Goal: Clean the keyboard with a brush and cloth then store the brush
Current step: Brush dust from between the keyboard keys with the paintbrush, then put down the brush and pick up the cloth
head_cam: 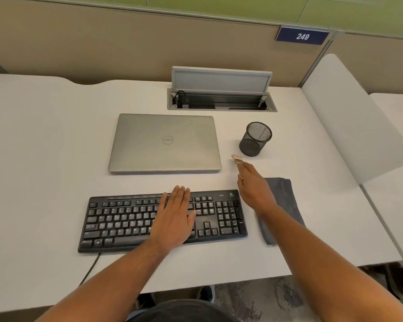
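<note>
While the left hand (175, 214) lies flat and open on the black wired keyboard (135, 223), the right hand (253, 187) pinches a small blurred brush (237, 159), its tip just short of the black mesh cup (256, 138). Under that wrist lies the folded grey cloth (286, 205).
</note>
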A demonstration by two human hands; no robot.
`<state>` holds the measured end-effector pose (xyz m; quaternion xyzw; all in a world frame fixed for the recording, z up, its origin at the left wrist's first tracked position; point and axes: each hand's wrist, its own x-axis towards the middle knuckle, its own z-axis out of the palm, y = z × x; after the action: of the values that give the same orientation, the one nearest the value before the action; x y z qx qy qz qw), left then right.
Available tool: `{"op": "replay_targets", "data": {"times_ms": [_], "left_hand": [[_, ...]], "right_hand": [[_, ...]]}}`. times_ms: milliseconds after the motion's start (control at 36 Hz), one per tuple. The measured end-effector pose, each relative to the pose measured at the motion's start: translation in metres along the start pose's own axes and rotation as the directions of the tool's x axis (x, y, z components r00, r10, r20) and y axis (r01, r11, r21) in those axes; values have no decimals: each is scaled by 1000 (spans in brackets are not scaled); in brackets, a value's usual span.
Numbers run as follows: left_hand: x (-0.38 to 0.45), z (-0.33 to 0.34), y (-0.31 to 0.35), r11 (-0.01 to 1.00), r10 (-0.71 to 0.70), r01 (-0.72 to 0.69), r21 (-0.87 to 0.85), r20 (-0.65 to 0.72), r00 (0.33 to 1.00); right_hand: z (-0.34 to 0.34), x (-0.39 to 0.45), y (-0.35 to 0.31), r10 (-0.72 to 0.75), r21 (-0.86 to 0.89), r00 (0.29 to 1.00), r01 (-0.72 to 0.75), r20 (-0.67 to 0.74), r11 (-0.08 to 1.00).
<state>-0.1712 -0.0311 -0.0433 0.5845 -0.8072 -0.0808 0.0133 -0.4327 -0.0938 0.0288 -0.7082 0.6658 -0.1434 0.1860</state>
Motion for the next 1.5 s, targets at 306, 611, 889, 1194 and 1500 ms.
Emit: {"op": "replay_targets", "data": {"times_ms": [306,611,889,1194,1500], "left_hand": [[0,0,0,1000,1,-1,-17,25,1000],[-1,2,0,1000,-4,4,-24,5,1000],[-1,2,0,1000,-9,9,-10,-6,1000],[-1,2,0,1000,-6,6,2,10,1000],[0,2,0,1000,-9,9,-11,-5,1000]], "right_hand": [[10,32,25,-32,-202,994,52,105,978],[22,34,49,-35,-386,966,135,257,913],[12,36,44,3,-366,954,112,299,924],[-10,-18,70,309,-27,922,-324,-231,946],[15,-90,70,521,-99,832,-545,-193,833]]}}
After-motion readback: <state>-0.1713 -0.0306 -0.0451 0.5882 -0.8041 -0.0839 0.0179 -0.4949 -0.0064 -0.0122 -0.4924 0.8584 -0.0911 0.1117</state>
